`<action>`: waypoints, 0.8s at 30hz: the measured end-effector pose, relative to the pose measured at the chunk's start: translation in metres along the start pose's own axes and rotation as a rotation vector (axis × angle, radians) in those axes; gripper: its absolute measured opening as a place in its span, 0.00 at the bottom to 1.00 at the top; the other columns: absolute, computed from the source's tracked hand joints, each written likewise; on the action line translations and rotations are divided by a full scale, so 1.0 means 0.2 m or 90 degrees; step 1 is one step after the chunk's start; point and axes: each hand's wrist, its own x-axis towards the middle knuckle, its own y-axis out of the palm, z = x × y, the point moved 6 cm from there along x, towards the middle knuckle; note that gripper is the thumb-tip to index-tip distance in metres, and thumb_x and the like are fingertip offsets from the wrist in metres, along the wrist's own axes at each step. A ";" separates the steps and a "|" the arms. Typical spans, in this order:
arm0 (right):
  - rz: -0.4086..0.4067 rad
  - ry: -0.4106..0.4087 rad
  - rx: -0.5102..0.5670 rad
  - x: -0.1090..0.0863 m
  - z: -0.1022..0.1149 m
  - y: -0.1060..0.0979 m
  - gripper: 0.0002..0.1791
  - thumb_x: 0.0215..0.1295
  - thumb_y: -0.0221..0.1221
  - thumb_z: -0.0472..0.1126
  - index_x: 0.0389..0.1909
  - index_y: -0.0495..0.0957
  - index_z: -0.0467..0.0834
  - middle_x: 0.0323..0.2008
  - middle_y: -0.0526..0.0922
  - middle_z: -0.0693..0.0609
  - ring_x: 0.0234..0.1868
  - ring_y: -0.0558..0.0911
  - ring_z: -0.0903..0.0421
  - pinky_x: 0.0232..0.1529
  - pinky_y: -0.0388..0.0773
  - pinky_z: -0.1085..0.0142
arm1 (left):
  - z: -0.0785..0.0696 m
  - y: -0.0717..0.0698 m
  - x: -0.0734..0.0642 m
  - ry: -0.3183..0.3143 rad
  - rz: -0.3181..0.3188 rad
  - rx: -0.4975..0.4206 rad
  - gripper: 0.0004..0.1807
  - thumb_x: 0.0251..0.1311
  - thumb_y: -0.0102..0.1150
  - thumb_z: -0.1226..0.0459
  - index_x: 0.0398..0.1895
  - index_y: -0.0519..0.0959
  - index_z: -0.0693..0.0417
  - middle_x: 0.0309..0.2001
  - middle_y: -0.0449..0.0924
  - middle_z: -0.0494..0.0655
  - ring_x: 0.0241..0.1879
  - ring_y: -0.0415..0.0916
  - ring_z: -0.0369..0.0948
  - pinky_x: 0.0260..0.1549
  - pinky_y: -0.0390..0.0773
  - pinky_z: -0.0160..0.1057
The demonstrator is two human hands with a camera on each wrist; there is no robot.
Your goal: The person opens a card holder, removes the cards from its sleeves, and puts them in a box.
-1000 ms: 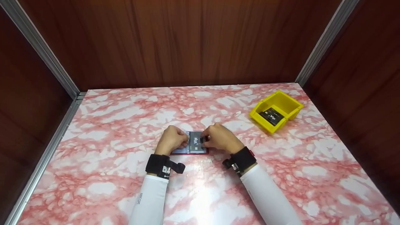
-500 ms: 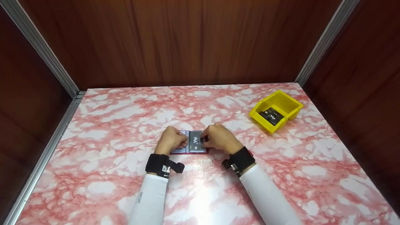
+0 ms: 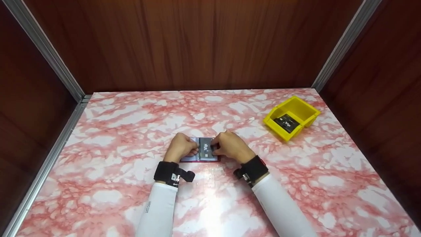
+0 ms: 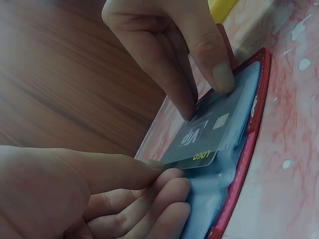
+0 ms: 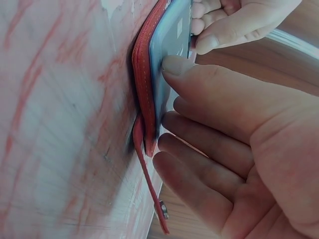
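An opened red card holder (image 3: 189, 161) with clear bluish sleeves lies on the table. A dark "Vip" card (image 4: 199, 132) sits mostly inside one sleeve, its "LOGO" end showing at the sleeve's mouth. At that end, my left hand (image 3: 179, 146) pinches the card's edge between thumb and index finger; the exact contact is partly hidden. My right hand (image 3: 233, 145) presses on the card's other side, thumb and index finger spread on the sleeve. In the right wrist view, its other fingers reach loosely past the holder's edge. A red snap strap (image 5: 149, 174) hangs from the holder.
At the back right stands a yellow bin (image 3: 304, 108) with several dark cards (image 3: 287, 123) inside. Dark wooden panels (image 3: 197, 42) enclose the back and sides of the pink-and-white marbled table (image 3: 131, 125).
Both hands stay almost where they were, with barely any shift at the card. The head view has moved very slightly.
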 end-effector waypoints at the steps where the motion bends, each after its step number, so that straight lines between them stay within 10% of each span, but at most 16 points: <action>1: 0.000 -0.001 0.000 0.00 0.00 0.00 0.15 0.61 0.79 0.41 0.49 0.94 0.47 0.45 0.95 0.49 0.44 0.88 0.51 0.54 0.86 0.51 | 0.00 0.00 0.00 0.001 -0.001 0.001 0.04 0.66 0.64 0.75 0.34 0.86 0.69 0.21 0.84 0.46 0.19 0.81 0.34 0.21 0.85 0.28; 24: -0.007 -0.021 -0.026 0.00 0.03 0.02 0.13 0.66 0.77 0.41 0.50 0.93 0.45 0.45 0.95 0.48 0.43 0.87 0.52 0.50 0.88 0.52 | 0.00 0.00 0.00 -0.009 -0.029 0.042 0.06 0.66 0.68 0.71 0.30 0.83 0.62 0.20 0.82 0.44 0.20 0.81 0.34 0.21 0.84 0.27</action>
